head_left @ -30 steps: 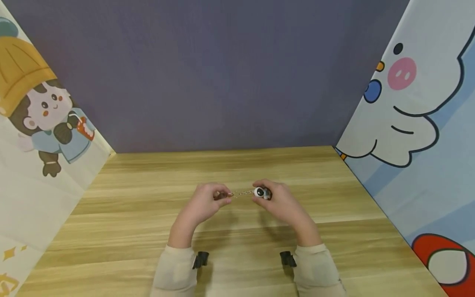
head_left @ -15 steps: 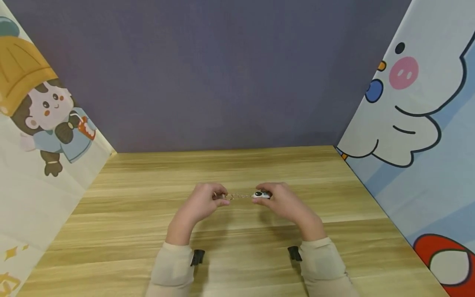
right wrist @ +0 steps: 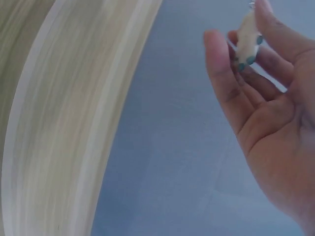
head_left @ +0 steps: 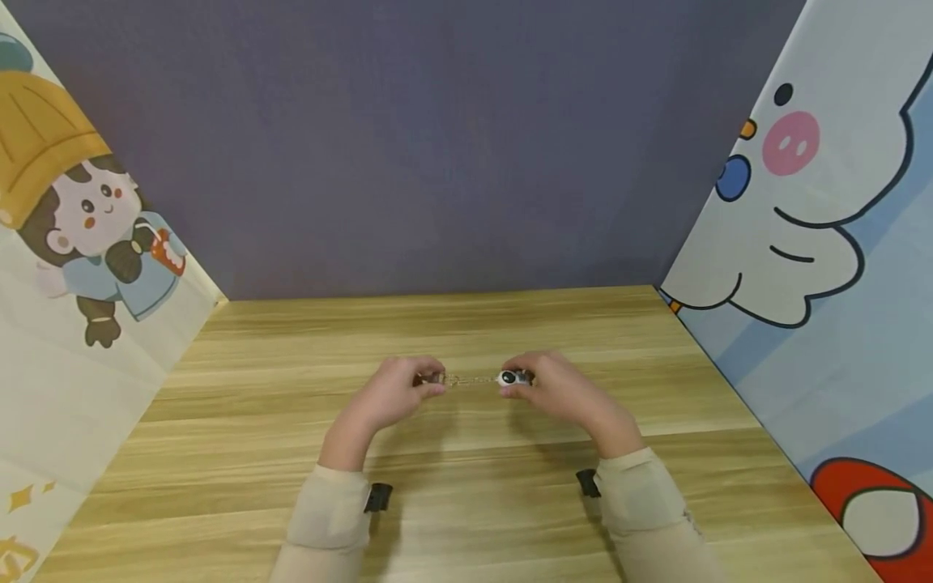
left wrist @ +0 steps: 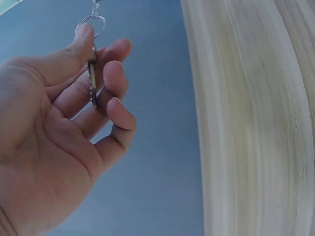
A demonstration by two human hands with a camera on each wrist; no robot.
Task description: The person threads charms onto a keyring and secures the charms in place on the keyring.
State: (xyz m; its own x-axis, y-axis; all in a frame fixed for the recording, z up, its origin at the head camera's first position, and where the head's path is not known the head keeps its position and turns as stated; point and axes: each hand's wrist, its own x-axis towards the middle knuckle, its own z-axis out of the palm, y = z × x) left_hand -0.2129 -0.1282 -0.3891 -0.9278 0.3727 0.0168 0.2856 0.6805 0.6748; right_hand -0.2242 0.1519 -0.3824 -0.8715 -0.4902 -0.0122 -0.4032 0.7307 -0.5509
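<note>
Above the middle of the wooden table [head_left: 466, 486], my two hands hold a keychain stretched between them. My left hand [head_left: 397, 393] pinches a flat metal key [left wrist: 92, 81] and its ring [left wrist: 90, 22] between thumb and fingers. My right hand [head_left: 557, 389] pinches a small white and black figure charm [head_left: 510, 377] between thumb and fingers; in the right wrist view the charm [right wrist: 247, 37] shows white with small blue spots. A thin metal chain [head_left: 470, 379] runs between the two hands.
A purple wall [head_left: 437, 146] closes the back of the table. Cartoon-printed panels stand at the left [head_left: 80, 243] and right [head_left: 816, 243] sides. Black wrist straps [head_left: 377, 496] sit on my beige sleeves.
Both forearms have drawn apart and lowered slightly toward the near edge. The charm has turned a little in my right fingers. The chain stays stretched between my hands.
</note>
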